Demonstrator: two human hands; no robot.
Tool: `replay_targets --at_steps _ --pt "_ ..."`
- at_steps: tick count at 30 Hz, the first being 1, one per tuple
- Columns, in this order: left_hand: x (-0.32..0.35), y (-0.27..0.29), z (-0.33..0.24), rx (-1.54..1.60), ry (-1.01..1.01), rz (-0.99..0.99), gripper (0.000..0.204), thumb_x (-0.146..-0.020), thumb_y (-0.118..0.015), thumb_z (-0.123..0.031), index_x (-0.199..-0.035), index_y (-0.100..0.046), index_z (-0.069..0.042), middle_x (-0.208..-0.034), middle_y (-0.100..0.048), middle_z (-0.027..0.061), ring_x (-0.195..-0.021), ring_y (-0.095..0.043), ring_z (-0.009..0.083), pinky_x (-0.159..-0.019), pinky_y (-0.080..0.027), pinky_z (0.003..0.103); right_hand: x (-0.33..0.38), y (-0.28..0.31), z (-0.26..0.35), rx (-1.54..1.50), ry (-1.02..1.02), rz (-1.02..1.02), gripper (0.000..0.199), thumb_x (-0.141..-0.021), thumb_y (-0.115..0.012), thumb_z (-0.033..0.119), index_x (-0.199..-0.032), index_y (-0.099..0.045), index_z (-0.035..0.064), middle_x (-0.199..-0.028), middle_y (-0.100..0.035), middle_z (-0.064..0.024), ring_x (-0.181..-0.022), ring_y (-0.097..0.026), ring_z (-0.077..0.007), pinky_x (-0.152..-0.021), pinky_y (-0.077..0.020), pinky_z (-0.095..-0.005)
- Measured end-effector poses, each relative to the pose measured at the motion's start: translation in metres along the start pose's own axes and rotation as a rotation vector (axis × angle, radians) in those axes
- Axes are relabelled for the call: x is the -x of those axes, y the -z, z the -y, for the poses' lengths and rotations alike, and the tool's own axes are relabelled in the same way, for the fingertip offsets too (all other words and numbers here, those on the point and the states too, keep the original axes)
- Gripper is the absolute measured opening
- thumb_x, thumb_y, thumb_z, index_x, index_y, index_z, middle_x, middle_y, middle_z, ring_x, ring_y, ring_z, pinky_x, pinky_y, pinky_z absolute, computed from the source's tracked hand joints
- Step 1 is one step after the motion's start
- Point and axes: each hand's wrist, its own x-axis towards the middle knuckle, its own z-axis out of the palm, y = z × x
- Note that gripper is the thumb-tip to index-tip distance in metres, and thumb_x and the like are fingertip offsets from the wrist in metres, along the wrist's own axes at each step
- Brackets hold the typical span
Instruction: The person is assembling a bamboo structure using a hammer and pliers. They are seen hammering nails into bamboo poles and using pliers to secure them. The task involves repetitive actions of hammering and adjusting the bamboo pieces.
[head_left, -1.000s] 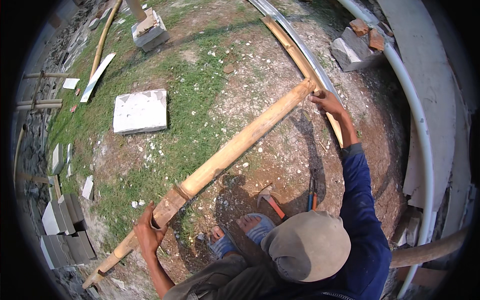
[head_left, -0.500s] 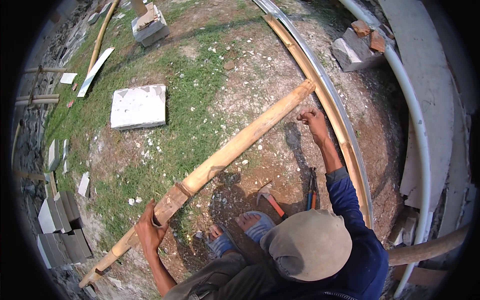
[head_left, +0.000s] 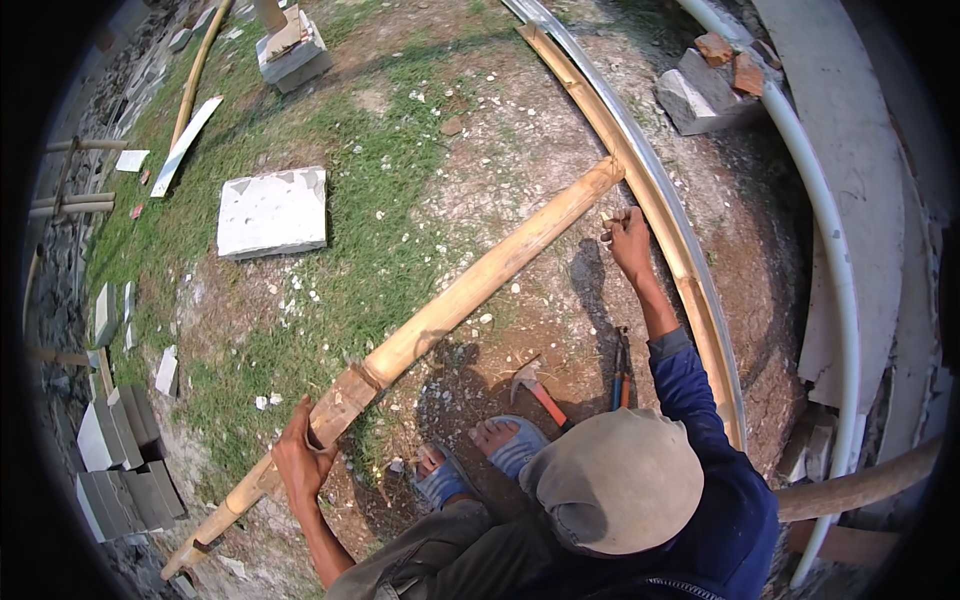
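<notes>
Head view: long bamboo pole [head_left: 440,315] lies slanted on dirt ground [head_left: 520,170] w/ left hand [head_left: 300,462] fingers wrapped round its near end, right hand [head_left: 630,240] loosely curled, empty, near far end, & hammer [head_left: 535,385] by feet.

The bamboo pole [head_left: 470,290] is dry, tan and matt, smooth between its nodes, split and rough near the lower end. The square slab [head_left: 272,212] looks like chalky, chipped concrete. The curved pipe [head_left: 830,270] is smooth white plastic. The hammer [head_left: 533,385] has a dull metal head. The ground [head_left: 520,160] is rough dirt with patchy grass.
</notes>
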Motion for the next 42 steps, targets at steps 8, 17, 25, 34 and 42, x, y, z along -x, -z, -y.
replay_targets --at_steps 8,17,25,34,42 --pt "-0.001 -0.004 -0.006 -0.018 -0.025 -0.015 0.088 -0.06 -0.09 -0.003 -0.144 -0.064 -0.009 -0.091 -0.072 0.0152 -0.068 -0.065 0.0228 -0.072 -0.056 0.038 -0.061 0.064 0.033 0.632 0.214 -0.055 0.027 -0.102 -0.057 0.016 -0.126 -0.069 0.0131 -0.1 -0.077 -0.0202 -0.098 -0.073 -0.0454 -0.081 -0.0557 -0.0534" --pt "0.006 -0.012 0.005 -0.068 -0.079 -0.018 0.082 -0.061 -0.087 -0.003 -0.14 -0.066 -0.01 -0.121 -0.076 0.0153 -0.082 -0.074 0.0286 -0.079 -0.061 0.041 -0.039 0.003 0.115 0.834 0.592 0.509 0.029 -0.097 -0.067 0.012 -0.124 -0.078 0.0136 -0.102 -0.077 -0.0205 -0.091 -0.076 -0.0382 -0.08 -0.0582 -0.0469" --pt "-0.012 -0.059 -0.031 -0.244 -0.243 -0.084 0.084 -0.067 -0.092 -0.018 -0.144 -0.058 -0.012 -0.154 -0.06 0.0075 -0.118 -0.07 0.0346 -0.095 -0.06 0.045 0.157 -0.096 0.141 0.473 0.612 0.6 0.034 -0.098 -0.067 0.005 -0.129 -0.076 0.0152 -0.103 -0.074 -0.0247 -0.083 -0.072 -0.0435 -0.068 -0.056 -0.0448" --pt "-0.027 -0.159 -0.087 -0.128 -0.488 -0.293 0.067 -0.077 -0.078 -0.014 -0.14 -0.061 0.001 -0.156 -0.054 0.0161 -0.132 -0.056 0.0398 -0.112 -0.044 0.055 0.188 -0.091 0.1 0.381 0.509 0.456 0.045 -0.094 -0.067 -0.001 -0.136 -0.071 0.0144 -0.109 -0.076 -0.0226 -0.089 -0.076 -0.0397 -0.074 -0.0593 -0.0439" --pt "-0.024 -0.156 -0.098 -0.096 -0.498 -0.218 0.051 -0.092 -0.064 -0.014 -0.14 -0.06 0.002 -0.152 -0.052 0.0174 -0.136 -0.051 0.0411 -0.119 -0.038 0.057 0.234 -0.102 0.145 0.509 0.991 0.738 0.051 -0.083 -0.069 -0.005 -0.13 -0.075 0.0143 -0.087 -0.07 -0.0122 -0.07 -0.069 -0.0317 -0.064 -0.0557 -0.043"
